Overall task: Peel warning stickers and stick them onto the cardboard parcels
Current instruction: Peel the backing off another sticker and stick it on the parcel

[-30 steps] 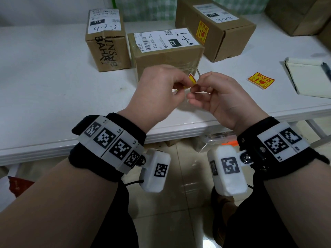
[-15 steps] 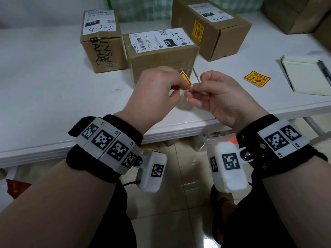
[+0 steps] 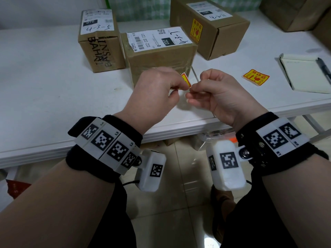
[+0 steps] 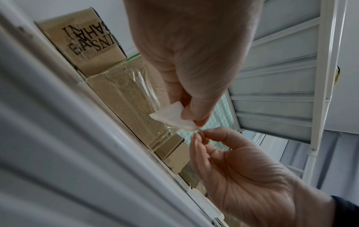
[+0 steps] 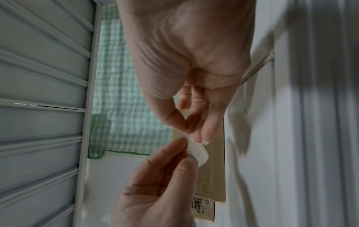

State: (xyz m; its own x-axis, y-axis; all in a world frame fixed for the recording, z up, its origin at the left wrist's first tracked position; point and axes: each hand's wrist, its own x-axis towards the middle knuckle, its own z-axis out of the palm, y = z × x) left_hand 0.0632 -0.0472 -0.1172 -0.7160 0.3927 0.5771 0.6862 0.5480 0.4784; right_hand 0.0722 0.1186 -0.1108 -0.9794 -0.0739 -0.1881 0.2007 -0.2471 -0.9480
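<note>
My left hand [image 3: 179,87] pinches a yellow-and-red warning sticker [image 3: 186,81] above the table's front edge, just in front of the middle cardboard parcel [image 3: 159,56]. Its white backing [image 4: 174,116] faces the left wrist camera. My right hand [image 3: 190,91] meets it from the right and pinches the sticker's corner between thumb and forefinger [image 5: 191,130]. The left parcel [image 3: 100,40] stands beside the middle one. The right parcel [image 3: 223,33] carries a warning sticker [image 3: 196,32] on its side.
More loose warning stickers [image 3: 256,80] lie on the white table [image 3: 44,86] to the right of my hands. A notepad [image 3: 304,74] with a pen [image 3: 324,67] sits at the right edge. Larger brown boxes [image 3: 290,13] stand at the back right.
Both hands stay together at the sticker. More of its printed face now shows above my left fingers, and my right hand has drawn slightly to the right.
</note>
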